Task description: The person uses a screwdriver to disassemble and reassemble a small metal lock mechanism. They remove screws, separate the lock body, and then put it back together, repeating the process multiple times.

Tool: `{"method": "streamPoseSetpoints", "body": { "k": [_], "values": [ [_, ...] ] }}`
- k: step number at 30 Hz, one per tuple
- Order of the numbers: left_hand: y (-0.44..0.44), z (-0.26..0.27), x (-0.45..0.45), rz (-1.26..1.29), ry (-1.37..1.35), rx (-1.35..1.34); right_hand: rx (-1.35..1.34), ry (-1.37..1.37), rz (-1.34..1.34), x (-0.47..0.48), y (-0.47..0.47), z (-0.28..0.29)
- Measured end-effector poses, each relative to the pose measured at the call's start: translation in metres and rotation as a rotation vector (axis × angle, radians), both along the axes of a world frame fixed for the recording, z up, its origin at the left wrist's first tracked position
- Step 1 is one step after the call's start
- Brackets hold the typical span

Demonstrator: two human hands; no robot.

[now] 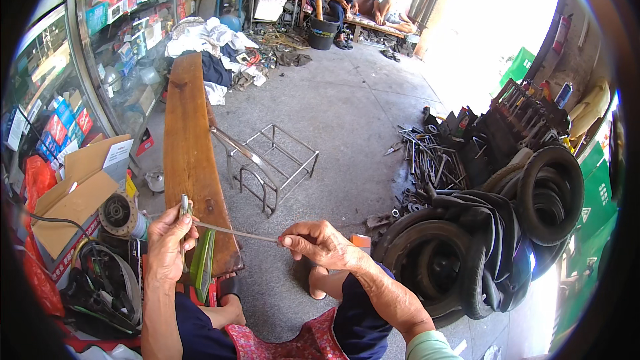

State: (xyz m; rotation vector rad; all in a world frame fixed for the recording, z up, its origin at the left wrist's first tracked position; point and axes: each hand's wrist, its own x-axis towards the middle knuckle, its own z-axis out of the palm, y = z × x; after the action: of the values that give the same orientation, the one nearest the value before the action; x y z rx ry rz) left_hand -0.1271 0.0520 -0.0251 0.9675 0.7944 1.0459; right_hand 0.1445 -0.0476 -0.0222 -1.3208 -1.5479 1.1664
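My left hand [171, 240] is closed around a short metal tube [184, 204] that stands nearly upright, its bright end showing above the thumb. From there a thin grey strip [237, 233], possibly a rod, runs across to the right. My right hand [320, 246] pinches its far end between thumb and fingers. Just below the left hand is a glossy green part [204, 265]; whether it is touching the hand cannot be told. Beyond the hands a long wooden bench [192, 125] stretches away, its near end beside the left hand.
A bare metal rack [287, 160] stands on the concrete floor. To the right lie tyres [435, 260] and a heap of hand tools [435, 157]. On the left are an open cardboard box [77, 180] and a glass display case [130, 25]. Two people sit at the back.
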Motion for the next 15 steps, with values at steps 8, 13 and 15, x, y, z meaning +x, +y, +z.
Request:
{"method": "streamPoseSetpoints", "body": {
  "k": [8,13,15],
  "values": [
    [-0.001,-0.002,-0.003,-0.003,0.038,-0.032,0.084,-0.229,-0.132,-0.006,-0.002,0.01],
    [0.0,-0.003,-0.001,-0.019,0.078,-0.068,0.329,-0.454,-0.172,-0.008,-0.002,0.006],
    [0.001,0.0,-0.001,-0.036,0.061,-0.091,0.276,-0.379,-0.113,-0.006,-0.003,0.001]
  ]
}}
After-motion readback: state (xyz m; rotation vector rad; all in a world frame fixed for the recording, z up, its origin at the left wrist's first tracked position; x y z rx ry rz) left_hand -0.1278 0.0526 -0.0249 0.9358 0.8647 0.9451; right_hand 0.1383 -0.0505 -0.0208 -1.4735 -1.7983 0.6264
